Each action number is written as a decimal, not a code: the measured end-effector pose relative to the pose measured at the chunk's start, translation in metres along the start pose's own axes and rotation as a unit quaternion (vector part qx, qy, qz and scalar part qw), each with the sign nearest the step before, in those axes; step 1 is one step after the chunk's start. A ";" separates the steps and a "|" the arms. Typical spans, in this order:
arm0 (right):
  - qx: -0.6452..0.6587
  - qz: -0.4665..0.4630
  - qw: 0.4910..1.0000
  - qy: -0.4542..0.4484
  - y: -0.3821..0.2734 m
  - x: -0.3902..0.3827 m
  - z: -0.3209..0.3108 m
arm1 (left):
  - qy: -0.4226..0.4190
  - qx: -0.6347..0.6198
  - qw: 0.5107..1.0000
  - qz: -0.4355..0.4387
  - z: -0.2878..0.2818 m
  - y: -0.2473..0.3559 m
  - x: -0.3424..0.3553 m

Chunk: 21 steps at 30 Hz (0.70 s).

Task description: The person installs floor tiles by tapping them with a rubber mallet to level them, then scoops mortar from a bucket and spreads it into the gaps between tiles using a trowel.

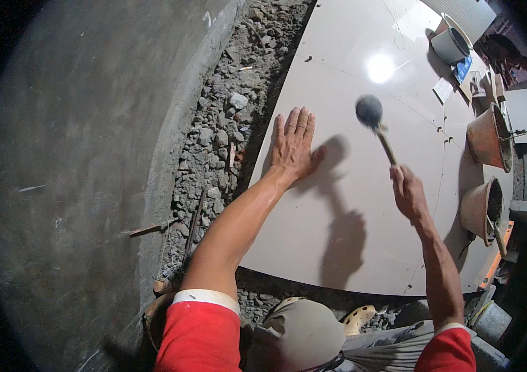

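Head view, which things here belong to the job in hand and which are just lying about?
In the job:
mallet, held in the right hand
pale tile, under the open left hand
orange buckets at the right, probably

Seemingly just lying about:
grey rubble beside the tile
thin wood piece left of the rubble
blue packet

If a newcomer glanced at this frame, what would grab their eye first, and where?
Probably the dark-headed mallet, raised in the right hand right of centre, with its shadow falling on the pale, glossy tiles. Next, the left hand spread flat near the tiles' left edge, beside a strip of grey rubble, and the bright glare toward the top.
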State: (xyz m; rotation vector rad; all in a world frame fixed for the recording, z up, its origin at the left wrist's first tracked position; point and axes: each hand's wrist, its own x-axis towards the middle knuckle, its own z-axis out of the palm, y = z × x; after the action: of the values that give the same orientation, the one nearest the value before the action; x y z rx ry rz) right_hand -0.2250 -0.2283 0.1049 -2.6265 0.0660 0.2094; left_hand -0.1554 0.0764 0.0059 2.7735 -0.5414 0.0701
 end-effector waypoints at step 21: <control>0.153 -0.184 0.952 0.192 -0.033 0.051 0.021 | 0.014 0.022 1.000 0.006 -0.004 0.001 -0.002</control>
State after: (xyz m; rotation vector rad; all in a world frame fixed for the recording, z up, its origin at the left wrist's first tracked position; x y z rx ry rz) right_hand -0.1749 -0.1893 0.0943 -2.2799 -0.2398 -0.4104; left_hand -0.1574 0.0776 0.0100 2.8077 -0.5555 0.1250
